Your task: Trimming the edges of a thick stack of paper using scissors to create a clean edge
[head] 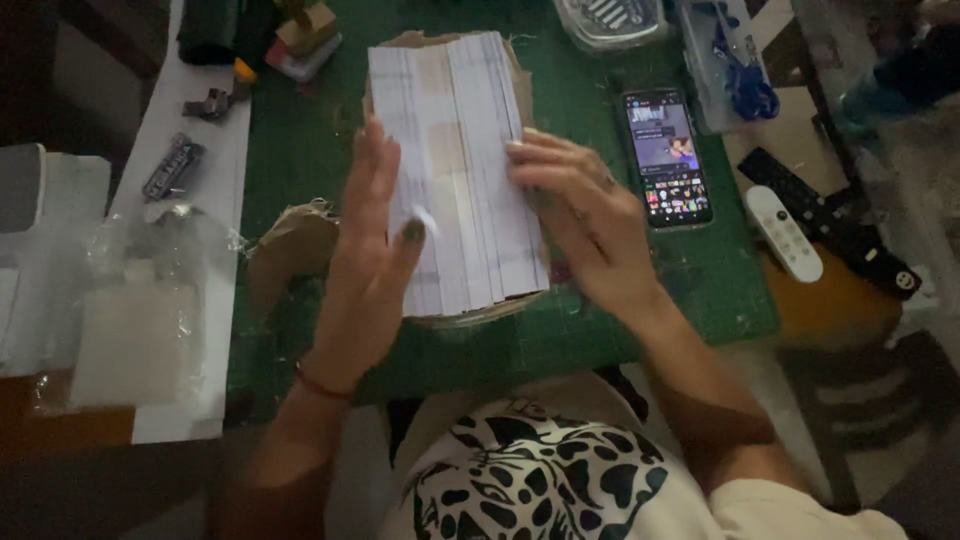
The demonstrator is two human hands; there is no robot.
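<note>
We are squaring up the stack of paper strips (455,170) between our flat, spread left hand (365,260) and right hand (585,215), judging that next comes even pressing from both sides.

Matt white paper strips (458,170) were seen laid over rough brown cardboard (300,240) on a matt green cutting mat (300,140), beside a glossy glass-fronted phone (667,158), a smooth white plastic remote (784,233) and crinkled clear plastic film (150,290).

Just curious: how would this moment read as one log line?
left hand: flat on paper stack | right hand: pressing stack's edge | phone: lit
</note>
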